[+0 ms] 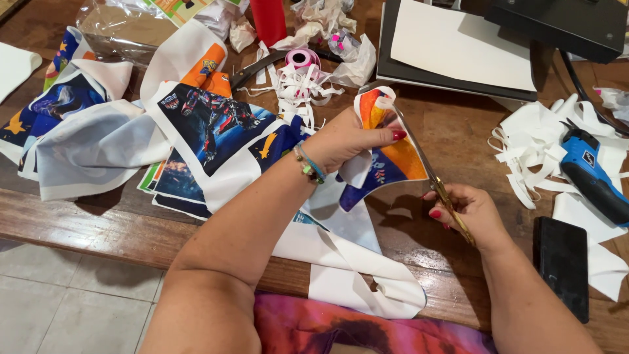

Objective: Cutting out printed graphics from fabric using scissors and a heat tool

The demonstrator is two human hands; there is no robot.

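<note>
Fabric (386,164) gripped by left hand (350,141); right hand (468,210) grasps scissors (429,174) cutting it.

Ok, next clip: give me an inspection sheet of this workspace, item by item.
Surface: brown wooden table, glossy, mostly covered.
Job's things: colourful printed fabric piece held up by the left hand; gold-handled scissors in the right hand, blades at the fabric's edge.
Clutter: pile of printed fabric sheets, white fabric offcuts, pink ribbon spool, blue glue gun, flat black rectangular object, crumpled plastic bag.
Hands: both bare, red nails; beaded bracelets on the left wrist.
Cables: black cable at the right.
Surroundings: pale tiled floor; black machine top right.
</note>
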